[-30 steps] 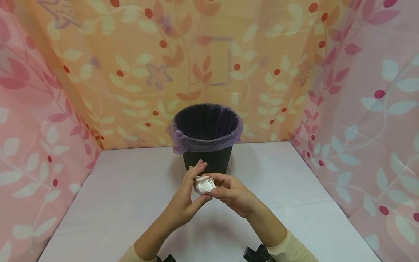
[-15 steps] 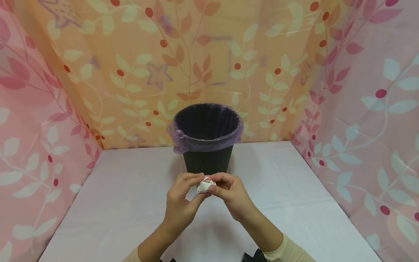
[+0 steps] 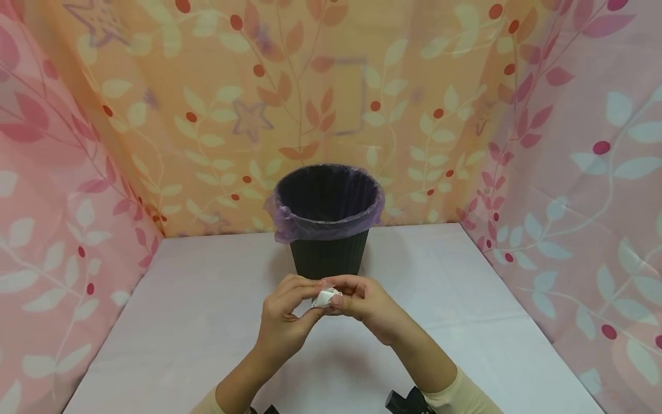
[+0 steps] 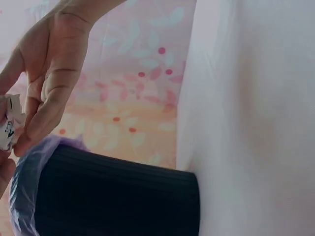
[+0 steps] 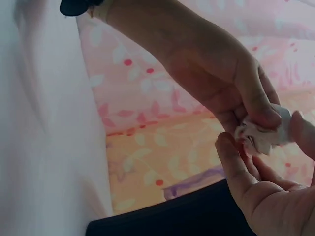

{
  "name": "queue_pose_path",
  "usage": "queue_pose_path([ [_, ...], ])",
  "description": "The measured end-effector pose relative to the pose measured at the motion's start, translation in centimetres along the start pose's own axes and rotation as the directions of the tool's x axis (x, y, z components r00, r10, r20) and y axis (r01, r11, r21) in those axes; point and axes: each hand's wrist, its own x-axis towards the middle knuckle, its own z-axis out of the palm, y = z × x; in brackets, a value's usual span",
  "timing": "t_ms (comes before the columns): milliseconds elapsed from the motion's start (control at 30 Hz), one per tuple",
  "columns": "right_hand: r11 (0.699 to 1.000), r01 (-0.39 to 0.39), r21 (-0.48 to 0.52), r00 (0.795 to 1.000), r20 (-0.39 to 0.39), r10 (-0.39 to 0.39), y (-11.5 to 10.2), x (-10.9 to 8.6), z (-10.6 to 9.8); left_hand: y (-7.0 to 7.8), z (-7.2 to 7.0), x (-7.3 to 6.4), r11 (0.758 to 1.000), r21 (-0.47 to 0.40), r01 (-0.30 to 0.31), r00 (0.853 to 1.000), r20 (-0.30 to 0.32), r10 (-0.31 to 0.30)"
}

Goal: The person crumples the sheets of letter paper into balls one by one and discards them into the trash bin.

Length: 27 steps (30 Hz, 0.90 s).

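Observation:
A small crumpled ball of white paper [image 3: 324, 298] is held between both hands, just in front of the trash can and above the table. My left hand [image 3: 287, 313] pinches it from the left, thumb below and fingers over the top. From the right, my right hand [image 3: 369, 305] grips it between thumb and curled fingers. Dark printed marks show on the paper [image 4: 10, 123] in the left wrist view, where the right hand [image 4: 51, 69] reaches in from the top. In the right wrist view the left hand [image 5: 211, 69] squeezes the paper [image 5: 261, 135] from above.
A dark trash can [image 3: 331, 253] lined with a purple plastic bag [image 3: 331, 230] stands upright behind the hands, near the back wall. White cloth covers the table [image 3: 207, 305]. Leaf-patterned curtains [image 3: 207, 115] enclose the back and both sides.
The left hand's fingers, raised and spread at first, have come down over the paper ball. The ball has been turned and now looks smaller between the hands. The trash can stays put.

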Motion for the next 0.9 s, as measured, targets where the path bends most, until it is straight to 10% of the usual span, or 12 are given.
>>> queue_pose_path([
  [200, 1.000, -0.021, 0.006, 0.998, 0.061, 0.021, -0.1, -0.1, -0.8, -0.7, 0.3, -0.1, 0.998, 0.027, -0.050, 0.998, 0.027, 0.049],
  [533, 0.990, 0.139, -0.001, 0.979, -0.153, -0.138, 1.5, 0.3, 0.5, -1.8, 0.5, -0.5, 0.995, -0.024, -0.095, 0.996, -0.004, 0.095],
  [700, 0.991, 0.136, -0.015, 0.966, -0.222, -0.135, 1.7, 0.6, 0.5, -1.7, 0.3, -0.3, 0.999, 0.006, 0.042, 0.998, 0.053, -0.042],
  [900, 0.996, 0.089, -0.009, 0.958, -0.272, -0.088, 2.1, 1.0, 0.1, -1.6, -0.6, -0.4, 0.963, 0.028, 0.267, 0.947, 0.179, -0.268],
])
